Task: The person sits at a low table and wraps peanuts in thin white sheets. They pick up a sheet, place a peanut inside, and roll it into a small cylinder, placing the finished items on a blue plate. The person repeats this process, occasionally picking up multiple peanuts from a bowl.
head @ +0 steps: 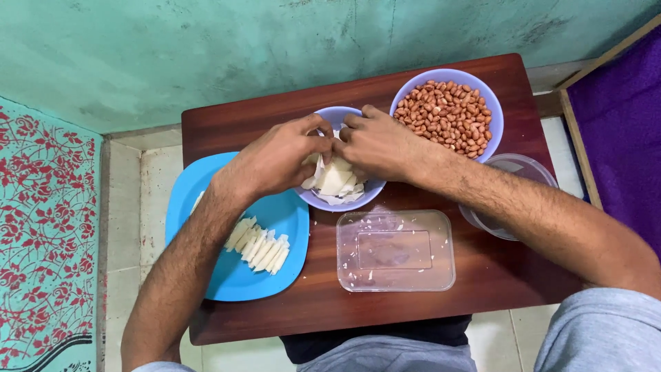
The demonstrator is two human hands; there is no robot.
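Head view: both hands meet over the small lavender plastic bowl (339, 196) of white coconut pieces (337, 180) near the brown tabletop's (496, 275) far edge, left hand (279, 160) and right hand (375, 141) pinching one piece together directly above it, equally near.

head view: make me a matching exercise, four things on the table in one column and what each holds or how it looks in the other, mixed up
Things:
1. blue plate
2. far purple bowl
3. near purple bowl
4. clear rectangular container

Contents or state:
A. brown peanuts
B. only a few white crumbs
C. a row of pale white strips
D. white chunks, with the left hand and right hand over it

Pairs: 1-C, 2-A, 3-D, 4-B
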